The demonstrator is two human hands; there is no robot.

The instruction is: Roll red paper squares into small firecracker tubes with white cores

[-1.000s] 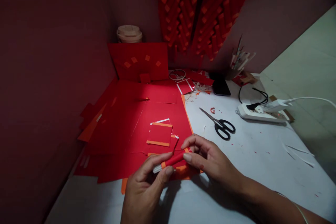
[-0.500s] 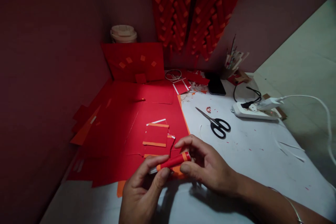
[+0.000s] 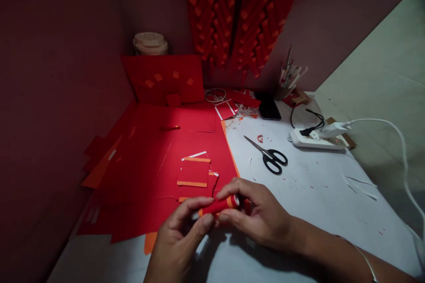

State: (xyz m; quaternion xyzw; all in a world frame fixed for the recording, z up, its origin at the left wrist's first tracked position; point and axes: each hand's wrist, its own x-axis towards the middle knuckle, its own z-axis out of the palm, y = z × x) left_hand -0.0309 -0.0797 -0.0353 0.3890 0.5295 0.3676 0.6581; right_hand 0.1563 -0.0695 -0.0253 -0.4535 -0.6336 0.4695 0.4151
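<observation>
Between my two hands is a small red paper roll [image 3: 217, 206] with an orange band near each end, tilted slightly up to the right. A whitish tip shows at its left end. My left hand [image 3: 181, 234] pinches the left end between thumb and fingers. With thumb and fingertips, my right hand [image 3: 257, 214] grips the right part. Just beyond them, a red paper piece with orange strips [image 3: 195, 172] lies on large red sheets [image 3: 142, 159]. To the right, scissors [image 3: 268, 154] with black handles rest on the white table [image 3: 308, 203].
A white power strip [image 3: 317, 138] with plugs and cables sits at right, near a black phone [image 3: 269, 107] and a pen holder [image 3: 285, 88]. A lidded white tub [image 3: 150, 44] stands behind a red panel [image 3: 166, 75]. Red rolled-paper decorations [image 3: 212, 17] hang at the back.
My right hand has closed in on the roll, its fingertips now on the roll's upper side. The view has shifted slightly, so the table's things appear a little further left.
</observation>
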